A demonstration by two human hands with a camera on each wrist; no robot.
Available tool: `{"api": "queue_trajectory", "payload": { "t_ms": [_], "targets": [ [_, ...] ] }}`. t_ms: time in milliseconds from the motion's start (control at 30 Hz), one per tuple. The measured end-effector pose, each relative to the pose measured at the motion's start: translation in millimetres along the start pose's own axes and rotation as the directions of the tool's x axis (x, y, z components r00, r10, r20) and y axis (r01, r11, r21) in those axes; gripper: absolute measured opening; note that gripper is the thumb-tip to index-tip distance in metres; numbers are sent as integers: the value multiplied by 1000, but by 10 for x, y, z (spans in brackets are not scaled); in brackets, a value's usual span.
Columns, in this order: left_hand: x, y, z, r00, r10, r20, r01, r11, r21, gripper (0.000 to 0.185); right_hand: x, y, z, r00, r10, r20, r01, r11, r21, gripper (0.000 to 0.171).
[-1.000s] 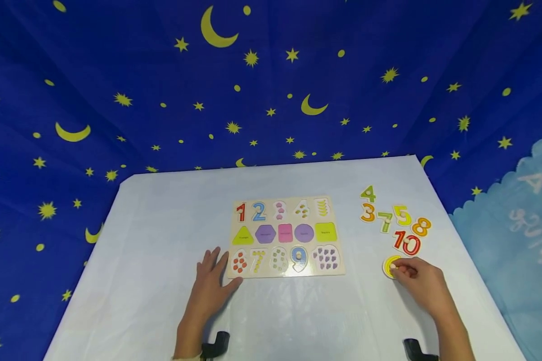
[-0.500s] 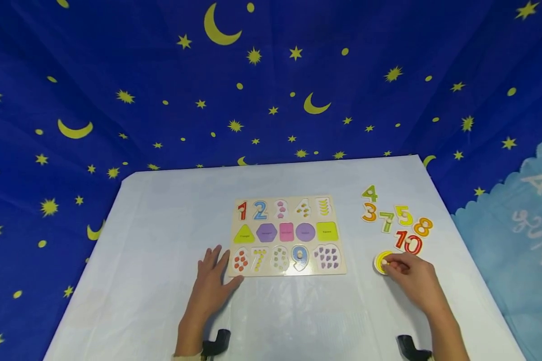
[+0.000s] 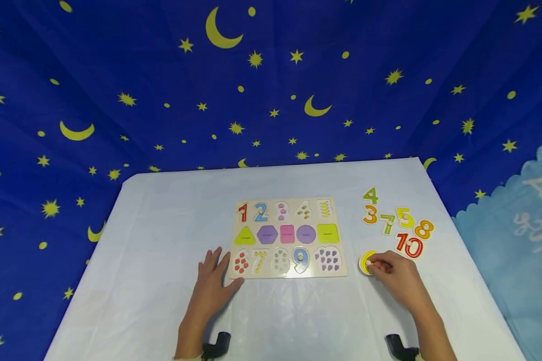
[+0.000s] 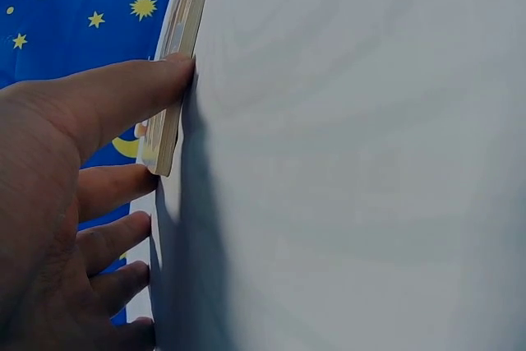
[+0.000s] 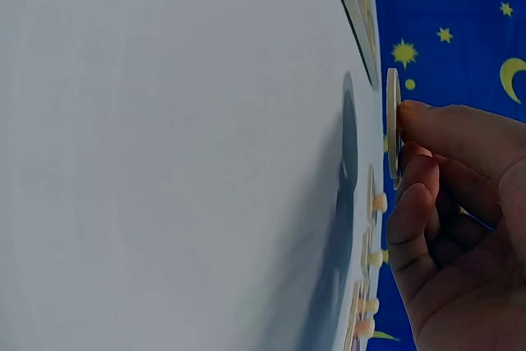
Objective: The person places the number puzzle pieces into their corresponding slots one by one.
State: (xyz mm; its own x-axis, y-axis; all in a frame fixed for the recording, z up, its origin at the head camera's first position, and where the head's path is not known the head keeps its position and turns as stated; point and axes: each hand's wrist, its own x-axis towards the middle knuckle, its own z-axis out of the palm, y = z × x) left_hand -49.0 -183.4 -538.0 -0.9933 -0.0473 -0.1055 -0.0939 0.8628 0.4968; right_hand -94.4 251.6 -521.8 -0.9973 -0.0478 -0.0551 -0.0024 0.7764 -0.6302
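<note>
Right hand: the knob of a round yellow piece (image 3: 363,262) is pinched between thumb and fingers of the right hand (image 3: 399,280); in the right wrist view the piece is held clear of the counter (image 3: 162,225), its shadow cast apart from it.
Left hand: the near left corner of the puzzle board (image 3: 312,271) is touched by thumb and forefinger of the left hand (image 3: 212,285), its fingers spread.
Both hands: kept well apart, the board between them.
Yellow piece: held just right of the board's near right corner.
Seated numbers: the red 1 (image 3: 242,212), blue 2 (image 3: 261,212) and blue 9 (image 3: 300,260) are set in the board.
Loose numbers: the 4 (image 3: 370,196), 3 (image 3: 369,214), 7 (image 3: 387,224), 5 (image 3: 405,217), 8 (image 3: 423,229) and 10 (image 3: 409,246) are grouped right of the board.
Backdrop: blue cloth (image 3: 162,75) printed with yellow moons and stars is hung behind.
</note>
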Motion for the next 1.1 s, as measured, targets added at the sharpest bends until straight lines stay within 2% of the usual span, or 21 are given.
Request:
{"api": "queue_trajectory", "payload": {
  "t_ms": [233,500,667,767,867,1100],
  "targets": [
    [-18,-5,24,1000,14,-28,-14,1000,-4,79,0,-85,81,999,-40,4,40,999,18,16],
    [-16,-5,23,1000,-25,-6,25,1000,1,80,32,-207,165,997,-78,25,77,996,41,14],
    [-13,-25,27,999,17,-42,-17,1000,0,80,76,-299,238,995,-97,29,95,995,38,15],
    [-42,-51,22,998,20,-64,-20,1000,0,80,92,-375,307,991,-124,47,121,991,58,15],
    [-58,-69,21,999,3,-46,-3,1000,4,80,95,-440,367,988,-141,56,137,987,80,15],
    [-13,-18,26,1000,2,-12,-2,1000,-10,80,122,-512,426,985,-171,16,168,979,113,14]
  ]
}}
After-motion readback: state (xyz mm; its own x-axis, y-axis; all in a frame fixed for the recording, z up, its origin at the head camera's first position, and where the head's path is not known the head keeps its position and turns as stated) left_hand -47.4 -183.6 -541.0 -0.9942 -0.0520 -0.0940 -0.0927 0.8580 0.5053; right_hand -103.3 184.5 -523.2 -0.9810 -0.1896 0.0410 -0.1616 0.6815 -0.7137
